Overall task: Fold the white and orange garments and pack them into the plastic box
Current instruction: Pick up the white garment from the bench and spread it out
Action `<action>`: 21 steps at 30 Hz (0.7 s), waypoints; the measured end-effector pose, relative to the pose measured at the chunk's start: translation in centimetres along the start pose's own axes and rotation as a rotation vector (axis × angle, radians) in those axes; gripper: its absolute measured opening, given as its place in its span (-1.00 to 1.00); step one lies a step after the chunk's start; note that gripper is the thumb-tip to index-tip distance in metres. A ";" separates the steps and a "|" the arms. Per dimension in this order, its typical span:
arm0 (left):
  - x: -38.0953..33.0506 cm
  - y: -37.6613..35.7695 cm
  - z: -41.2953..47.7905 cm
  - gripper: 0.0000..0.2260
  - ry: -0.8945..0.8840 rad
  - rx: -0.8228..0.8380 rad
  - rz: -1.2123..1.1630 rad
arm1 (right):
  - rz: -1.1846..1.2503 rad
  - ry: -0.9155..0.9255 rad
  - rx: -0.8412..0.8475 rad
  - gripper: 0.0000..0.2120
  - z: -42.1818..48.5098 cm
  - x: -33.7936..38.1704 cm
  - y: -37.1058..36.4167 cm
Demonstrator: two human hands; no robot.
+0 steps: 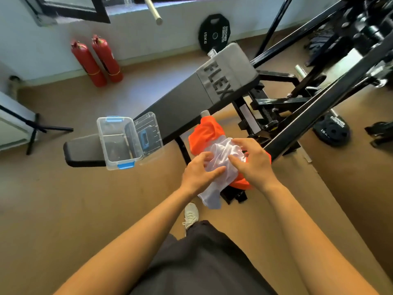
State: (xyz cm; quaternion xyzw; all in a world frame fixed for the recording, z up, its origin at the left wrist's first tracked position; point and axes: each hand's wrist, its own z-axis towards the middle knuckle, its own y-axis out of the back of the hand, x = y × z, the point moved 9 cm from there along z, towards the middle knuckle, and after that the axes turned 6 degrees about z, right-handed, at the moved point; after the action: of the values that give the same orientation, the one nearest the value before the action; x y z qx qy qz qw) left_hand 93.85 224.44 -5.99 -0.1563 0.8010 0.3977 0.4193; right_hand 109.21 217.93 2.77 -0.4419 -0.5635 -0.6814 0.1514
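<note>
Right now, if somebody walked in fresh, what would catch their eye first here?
Probably the bright orange garment bunched at centre, with the white garment crumpled on top of it under the left hand and right hand. Next, the clear plastic box with blue latches, open and empty, sitting on the black bench to the left. Two red fire extinguishers stand out against the far wall.

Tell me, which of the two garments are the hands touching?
The white garment. Both the left hand and the right hand rest on it, crumpled atop the orange garment, which lies mostly underneath.
</note>
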 end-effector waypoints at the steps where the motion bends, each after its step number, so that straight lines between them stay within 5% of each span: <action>1: 0.0 -0.3 0.8 -0.58 -0.007 -0.003 0.034 | 0.017 -0.011 0.030 -0.57 0.7 -0.5 -0.3; 4: 0.2 0.6 2.4 -0.91 -0.035 -0.011 0.068 | 0.061 -0.069 0.155 -0.47 1.9 -1.9 -1.5; 10: 2.3 6.5 2.4 -0.78 0.158 -0.056 -0.332 | -0.043 -0.082 0.258 -0.23 1.2 -4.3 -2.7; 14: 4.6 11.4 3.1 -0.73 0.314 -0.199 -0.631 | -0.074 -0.111 0.169 -0.36 1.4 -5.0 -3.0; 21: 7.3 20.3 2.5 -0.77 0.323 -0.522 -0.629 | -0.129 -0.098 0.086 -0.57 2.6 -4.2 -3.6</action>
State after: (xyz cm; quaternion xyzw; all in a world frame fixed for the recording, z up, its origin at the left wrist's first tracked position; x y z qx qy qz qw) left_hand 78.96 239.83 -2.37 -0.5535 0.6423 0.4102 0.3360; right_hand 110.14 220.24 -2.80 -0.4309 -0.6261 -0.6424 0.0983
